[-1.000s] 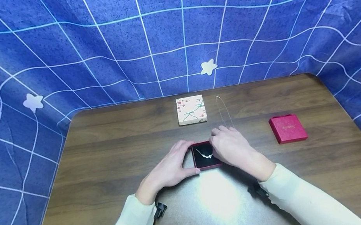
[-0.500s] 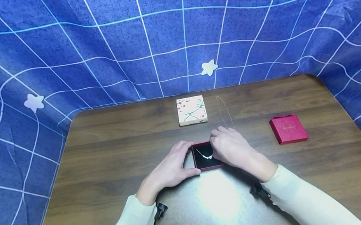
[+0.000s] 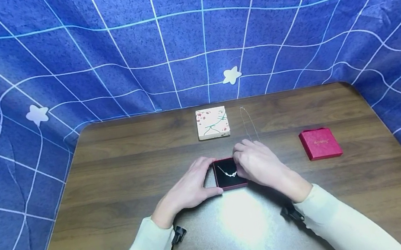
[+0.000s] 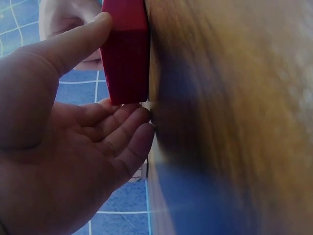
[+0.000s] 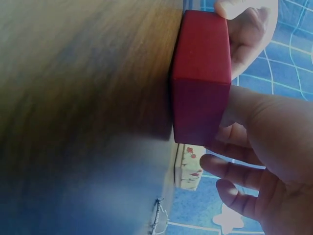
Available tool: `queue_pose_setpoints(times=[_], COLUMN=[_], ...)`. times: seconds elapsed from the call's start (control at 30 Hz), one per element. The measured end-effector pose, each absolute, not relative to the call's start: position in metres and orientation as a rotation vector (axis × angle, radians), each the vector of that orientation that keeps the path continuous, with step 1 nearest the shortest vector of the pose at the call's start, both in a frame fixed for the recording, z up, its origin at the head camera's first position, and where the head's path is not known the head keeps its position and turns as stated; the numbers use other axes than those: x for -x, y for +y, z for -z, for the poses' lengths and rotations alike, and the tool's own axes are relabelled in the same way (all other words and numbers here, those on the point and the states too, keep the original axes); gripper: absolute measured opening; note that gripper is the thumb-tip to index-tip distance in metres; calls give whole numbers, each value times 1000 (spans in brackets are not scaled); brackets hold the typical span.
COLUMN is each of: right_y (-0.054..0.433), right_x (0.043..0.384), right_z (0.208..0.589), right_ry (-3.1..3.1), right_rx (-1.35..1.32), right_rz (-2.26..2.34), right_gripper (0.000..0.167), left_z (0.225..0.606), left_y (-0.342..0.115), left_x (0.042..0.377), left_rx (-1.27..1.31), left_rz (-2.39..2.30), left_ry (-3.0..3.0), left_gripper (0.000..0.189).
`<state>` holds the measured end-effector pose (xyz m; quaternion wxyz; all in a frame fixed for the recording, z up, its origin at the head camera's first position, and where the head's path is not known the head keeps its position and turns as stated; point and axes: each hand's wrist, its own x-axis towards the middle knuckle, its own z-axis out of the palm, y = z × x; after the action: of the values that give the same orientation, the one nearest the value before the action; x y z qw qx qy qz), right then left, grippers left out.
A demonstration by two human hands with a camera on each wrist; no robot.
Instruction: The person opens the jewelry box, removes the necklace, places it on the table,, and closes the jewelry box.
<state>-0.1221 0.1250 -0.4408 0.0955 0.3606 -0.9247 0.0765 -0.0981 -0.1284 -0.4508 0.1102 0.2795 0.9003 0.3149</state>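
Note:
A small red jewelry box (image 3: 232, 187) with a black inner pad sits lidless on the table. My left hand (image 3: 190, 186) holds it from the left, thumb at the near side and fingers at the far side. Across the pad (image 3: 226, 183) lies a silver chain with sparkling stones (image 3: 228, 174). My right hand (image 3: 256, 161) bends over the box's right side, its knuckles covering the chain's right end. In the right wrist view its thumb (image 5: 239, 105) reaches in over the rim; the thumb tip is hidden, so I cannot tell whether it pinches the chain.
Behind the box stands a white floral box (image 3: 212, 123). A thin silver necklace (image 3: 249, 122) lies stretched out beyond my right hand. To the right is a red lid (image 3: 320, 143) with gold lettering. Blue curtain (image 3: 186, 35) hangs behind the wooden table (image 3: 120, 168).
My right hand has turned slightly at the box's right side, and its wrist has shifted a little to the right. My left hand and the boxes stay where they were.

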Motion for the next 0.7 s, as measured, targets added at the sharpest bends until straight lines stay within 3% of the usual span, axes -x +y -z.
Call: queue_pose_setpoints(times=[0.2, 0.7], right_y=[129, 136], right_x=[123, 125], right_z=[437, 433], right_ry=[-2697, -2737], right_rx=[-1117, -1194], right_rz=[-298, -656], right_gripper=[4, 20], left_z=[450, 449], left_y=[-128, -128], left_x=[98, 98], left_rx=[-804, -820], left_rz=[-922, -929], left_ry=[2644, 2655], left_gripper=[84, 87])
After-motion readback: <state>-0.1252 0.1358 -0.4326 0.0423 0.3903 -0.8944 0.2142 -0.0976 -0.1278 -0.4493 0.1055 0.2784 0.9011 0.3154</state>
